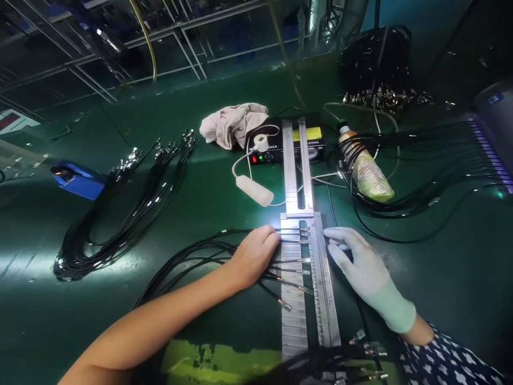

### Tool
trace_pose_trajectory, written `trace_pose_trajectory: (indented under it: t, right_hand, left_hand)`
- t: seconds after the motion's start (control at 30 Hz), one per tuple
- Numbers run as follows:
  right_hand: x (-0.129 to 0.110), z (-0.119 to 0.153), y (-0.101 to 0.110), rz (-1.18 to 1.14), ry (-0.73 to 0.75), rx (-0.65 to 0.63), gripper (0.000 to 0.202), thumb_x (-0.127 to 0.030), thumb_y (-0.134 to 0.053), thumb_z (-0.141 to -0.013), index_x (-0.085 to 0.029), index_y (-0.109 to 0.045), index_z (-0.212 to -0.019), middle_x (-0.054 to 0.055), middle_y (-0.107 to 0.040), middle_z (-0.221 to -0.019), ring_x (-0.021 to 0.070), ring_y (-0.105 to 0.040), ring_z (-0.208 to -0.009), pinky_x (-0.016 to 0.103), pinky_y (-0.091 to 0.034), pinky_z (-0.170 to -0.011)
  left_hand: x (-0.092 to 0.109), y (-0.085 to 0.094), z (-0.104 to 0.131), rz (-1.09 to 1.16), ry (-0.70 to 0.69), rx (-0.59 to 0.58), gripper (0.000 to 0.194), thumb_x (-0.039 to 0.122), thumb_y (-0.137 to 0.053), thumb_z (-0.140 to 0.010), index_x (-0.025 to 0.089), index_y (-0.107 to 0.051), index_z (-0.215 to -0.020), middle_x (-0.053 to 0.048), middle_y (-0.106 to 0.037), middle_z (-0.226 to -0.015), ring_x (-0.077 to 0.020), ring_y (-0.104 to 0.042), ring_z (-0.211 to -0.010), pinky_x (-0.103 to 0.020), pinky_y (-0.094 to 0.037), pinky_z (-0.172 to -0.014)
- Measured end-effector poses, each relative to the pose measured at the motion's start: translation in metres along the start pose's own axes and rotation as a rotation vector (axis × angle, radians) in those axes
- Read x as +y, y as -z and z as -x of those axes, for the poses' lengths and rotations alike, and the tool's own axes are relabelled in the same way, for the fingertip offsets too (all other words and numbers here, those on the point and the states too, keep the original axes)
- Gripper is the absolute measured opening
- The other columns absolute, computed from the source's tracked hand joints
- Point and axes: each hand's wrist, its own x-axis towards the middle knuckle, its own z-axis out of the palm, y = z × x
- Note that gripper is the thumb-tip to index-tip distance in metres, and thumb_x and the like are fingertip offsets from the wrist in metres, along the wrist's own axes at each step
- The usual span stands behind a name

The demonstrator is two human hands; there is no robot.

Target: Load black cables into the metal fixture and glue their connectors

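My bare left hand [256, 255] is closed, thumb and fingers pinched on a black cable at the left edge of a slotted metal fixture [294, 321]. Several thin black cables [188, 256] run under and past this hand. Their metal-tipped connectors [305, 260] lie across the fixture's slots, and one lower connector [285, 305] sits at an angle. My right hand [363, 267], in a white and pale green glove, is just right of the fixture's rail [325, 289]. Its thumb and forefinger are apart with nothing visible between them. The left fingertips are partly hidden.
A black control box [276, 155] and crumpled cloth [236, 124] are behind the fixture, near a white cylinder [254, 191] on a cord. Cable bundles [120, 235] lie left by a blue object [80, 181]. A wrapped bottle [366, 166] lies among cables at right.
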Motion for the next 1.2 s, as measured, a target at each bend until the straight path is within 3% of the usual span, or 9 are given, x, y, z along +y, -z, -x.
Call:
trace_pose_trajectory:
  t: [0.27,0.43,0.8,1.0,1.13,1.2]
  right_hand:
    - [-0.001,0.0,0.0,-0.001,0.023,0.007,0.024,-0.032,-0.047,-0.095,-0.029,-0.063,-0.113,0.002,-0.063,-0.117,0.0235,-0.064,-0.098,0.042,-0.051,-0.092]
    - [-0.003,-0.001,0.001,0.014,0.037,0.018,0.023,-0.031,-0.048,-0.094,-0.027,-0.064,-0.11,0.003,-0.064,-0.114,0.0233,-0.065,-0.094,0.04,-0.054,-0.086]
    - [-0.005,-0.001,0.002,0.022,0.035,0.01,0.023,-0.03,-0.047,-0.094,-0.027,-0.064,-0.11,0.003,-0.064,-0.114,0.0226,-0.065,-0.092,0.04,-0.054,-0.085]
    - [-0.006,-0.001,0.004,0.026,0.027,-0.003,0.023,-0.031,-0.048,-0.094,-0.028,-0.064,-0.11,0.003,-0.064,-0.115,0.0227,-0.065,-0.094,0.039,-0.055,-0.084]
    - [-0.004,-0.001,0.003,0.021,0.026,-0.009,0.023,-0.031,-0.047,-0.095,-0.028,-0.063,-0.111,0.003,-0.063,-0.117,0.0237,-0.062,-0.103,0.04,-0.053,-0.088]
    - [-0.003,-0.001,0.002,0.02,0.027,-0.014,0.023,-0.032,-0.047,-0.095,-0.028,-0.064,-0.111,0.003,-0.062,-0.117,0.0241,-0.061,-0.104,0.041,-0.052,-0.09]
  left_hand:
    - [-0.004,0.005,-0.011,-0.051,-0.11,-0.005,0.03,0.015,-0.031,-0.102,0.013,-0.061,-0.095,-0.009,-0.061,-0.09,-0.0175,-0.054,-0.079,-0.028,-0.045,-0.068]
    - [-0.008,0.007,-0.013,0.058,-0.13,0.033,0.026,0.015,-0.034,-0.102,0.014,-0.06,-0.1,-0.008,-0.06,-0.092,-0.0159,-0.054,-0.082,-0.026,-0.046,-0.071]
    - [-0.007,0.009,-0.012,-0.015,-0.275,0.131,0.02,0.015,-0.039,-0.1,0.013,-0.057,-0.108,-0.009,-0.06,-0.094,-0.0173,-0.055,-0.083,-0.028,-0.044,-0.072]
    - [-0.009,0.0,-0.006,0.126,-0.186,0.123,0.023,0.015,-0.038,-0.1,0.015,-0.058,-0.112,-0.009,-0.062,-0.096,-0.0166,-0.056,-0.087,-0.027,-0.046,-0.073]
    - [-0.009,-0.002,0.008,-0.043,-0.157,0.154,0.028,0.013,-0.042,-0.099,0.018,-0.061,-0.12,-0.012,-0.061,-0.108,-0.0227,-0.054,-0.103,-0.038,-0.041,-0.086]
    - [-0.008,0.001,0.012,-0.104,-0.132,0.14,0.032,0.012,-0.043,-0.098,0.019,-0.061,-0.123,-0.011,-0.061,-0.104,-0.0226,-0.052,-0.1,-0.038,-0.039,-0.085]
